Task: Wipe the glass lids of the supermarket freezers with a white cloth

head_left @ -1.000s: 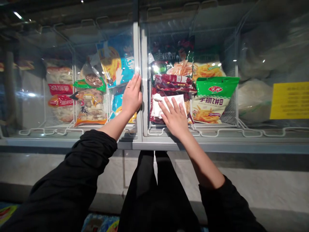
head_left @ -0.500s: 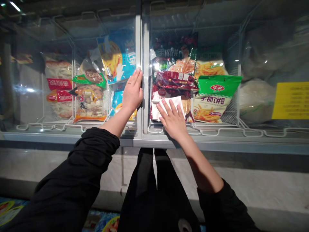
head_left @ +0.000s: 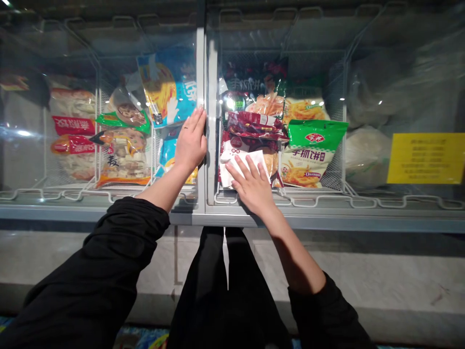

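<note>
My left hand (head_left: 192, 138) lies flat on the left glass pane, fingers stretched out and close together. Its fingertips reach the grey door frame (head_left: 201, 77), over blue food bags (head_left: 181, 92) inside the freezer. My right hand (head_left: 251, 184) is spread flat on the right pane, pressing a white paper towel or cloth (head_left: 227, 169) under its fingers; which of the two I cannot tell. Behind that glass, dark red packages (head_left: 254, 123) show partly beneath the white sheet. A green and white bag (head_left: 314, 152) stands just right of the right hand, also behind the glass.
More bags (head_left: 74, 126) sit in wire compartments at the left. Pale wrapped bundles (head_left: 366, 155) lie at the right, beside a yellow notice (head_left: 426, 158). The freezer's front edge (head_left: 327, 222) runs across, with white wire hooks (head_left: 336, 199) above it. Light tiles are below.
The view has shifted slightly, so everything appears a little further left. Both hands and the white sheet keep their places against the glass.
</note>
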The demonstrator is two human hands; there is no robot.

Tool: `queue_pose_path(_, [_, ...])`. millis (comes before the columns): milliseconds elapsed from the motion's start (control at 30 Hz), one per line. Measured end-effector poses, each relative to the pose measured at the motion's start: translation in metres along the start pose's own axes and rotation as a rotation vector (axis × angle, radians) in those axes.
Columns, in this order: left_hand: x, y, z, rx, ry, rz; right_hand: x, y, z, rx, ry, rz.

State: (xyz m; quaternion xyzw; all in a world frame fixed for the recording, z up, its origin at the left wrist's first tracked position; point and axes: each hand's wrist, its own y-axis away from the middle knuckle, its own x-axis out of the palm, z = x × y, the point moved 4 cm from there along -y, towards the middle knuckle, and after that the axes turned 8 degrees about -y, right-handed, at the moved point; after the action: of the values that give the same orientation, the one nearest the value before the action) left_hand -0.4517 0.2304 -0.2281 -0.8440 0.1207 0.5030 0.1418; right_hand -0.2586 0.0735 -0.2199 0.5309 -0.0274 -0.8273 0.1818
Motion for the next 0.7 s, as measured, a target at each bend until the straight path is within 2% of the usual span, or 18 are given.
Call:
queue_pose_path(67, [0.0, 0.0, 0.0, -0.008, 0.016, 0.008, 0.0, 0.02, -0.008, 0.044, 0.003, 0.002])
queue_pose_path(167, [0.0, 0.0, 0.0, -0.022, 0.04, 0.02, 0.013, 0.046, 0.009, 0.0, -0.025, 0.065])
queue_pose_path(267, [0.002, 0.0, 0.001, -0.037, 0.046, 0.02, 0.026, 0.048, 0.04, -0.114, -0.069, 0.146])
queue_pose_path(333, [0.002, 0.0, 0.002, -0.04, 0.051, 0.015, 0.027, 0.041, 0.048, -0.159, -0.068, 0.177])
queue_pose_path(433, [0.003, 0.0, 0.004, -0.038, 0.074, 0.011, 0.016, 0.037, 0.025, -0.091, -0.013, 0.146])
queue_pose_path(567, [0.005, -0.001, 0.007, -0.042, 0.096, 0.023, 0.005, 0.069, -0.027, 0.117, 0.038, 0.051])
queue_pose_path(633, [0.007, -0.001, 0.009, -0.045, 0.087, 0.047, 0.007, 0.086, -0.034, 0.161, 0.035, 0.042])
queue_pose_path(700, [0.01, -0.002, 0.011, -0.054, 0.07, 0.077, 0.013, 0.088, -0.024, 0.158, 0.019, 0.061])
